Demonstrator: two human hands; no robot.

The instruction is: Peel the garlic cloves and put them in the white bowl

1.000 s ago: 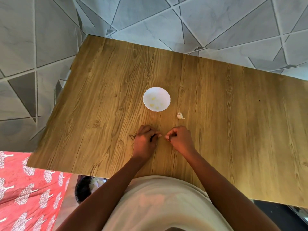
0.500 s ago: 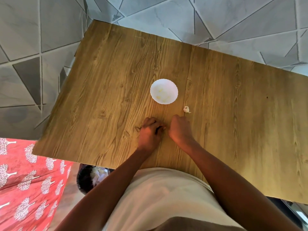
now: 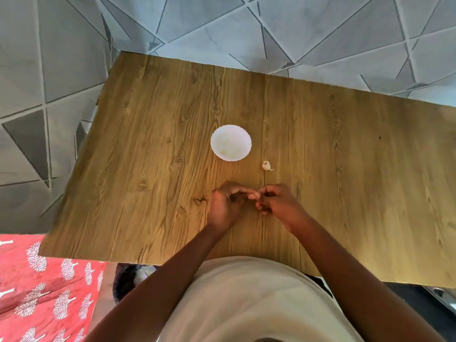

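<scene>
We count one wooden table (image 3: 345, 169), one white bowl (image 3: 231, 142) holding pale cloves too blurred to number, one unpeeled garlic clove (image 3: 266, 166) lying on the tabletop, two hands, left (image 3: 225, 207) and right (image 3: 278, 206), and one dark bin (image 3: 128, 282) below.

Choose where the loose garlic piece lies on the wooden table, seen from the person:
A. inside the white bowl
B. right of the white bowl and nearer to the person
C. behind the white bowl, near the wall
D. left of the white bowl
B: the garlic piece lies on the bare table, apart from the white bowl, between it and the right hand.
</scene>
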